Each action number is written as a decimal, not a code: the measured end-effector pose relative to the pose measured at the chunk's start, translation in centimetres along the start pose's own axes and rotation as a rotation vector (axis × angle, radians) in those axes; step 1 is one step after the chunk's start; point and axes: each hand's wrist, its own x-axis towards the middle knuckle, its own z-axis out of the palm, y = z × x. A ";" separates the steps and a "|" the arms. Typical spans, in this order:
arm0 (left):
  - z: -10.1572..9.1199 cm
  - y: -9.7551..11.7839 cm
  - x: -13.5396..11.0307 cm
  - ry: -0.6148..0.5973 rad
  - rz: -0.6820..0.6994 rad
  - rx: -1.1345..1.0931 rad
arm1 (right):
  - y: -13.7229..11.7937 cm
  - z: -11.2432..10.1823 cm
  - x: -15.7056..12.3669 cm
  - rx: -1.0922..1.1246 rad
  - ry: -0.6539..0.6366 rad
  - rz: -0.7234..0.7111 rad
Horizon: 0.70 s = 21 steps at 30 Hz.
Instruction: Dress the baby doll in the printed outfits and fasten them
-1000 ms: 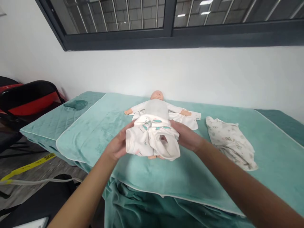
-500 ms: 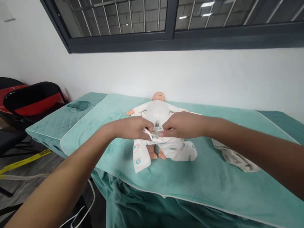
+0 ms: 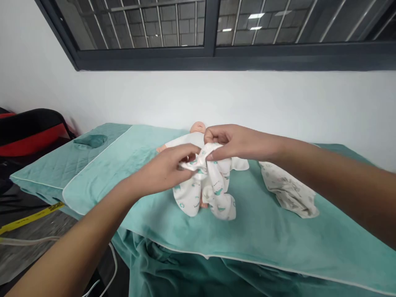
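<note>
A white fabric garment with teal prints [image 3: 219, 187], creased and bunched on top, is pinched between thumb and fingers of the left hand [image 3: 163, 169] and right hand [image 3: 236, 142], over a white-clad baby doll [image 3: 198, 127]. Plush teal cover [image 3: 262, 239] spreads to the bed's near edge.

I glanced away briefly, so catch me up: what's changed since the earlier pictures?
Both hands, left hand and right hand, went from the sides of the white printed garment to its gathered upper part; the right hand then moved up toward the head of the doll, lifting cloth. Neither has visibly let go now. The doll and patterned cloth stayed on the green cover.
</note>
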 end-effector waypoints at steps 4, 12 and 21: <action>-0.5 0.0 -0.1 -0.334 -0.071 -0.072 | -0.8 -0.5 -0.3 -0.067 -0.112 0.027; -2.6 -0.8 -0.6 -0.169 -0.151 -0.606 | -1.7 -0.2 -1.1 0.093 0.038 0.002; -1.1 -1.3 0.0 0.846 -0.059 0.072 | -4.3 1.7 -1.3 0.171 -0.100 -0.150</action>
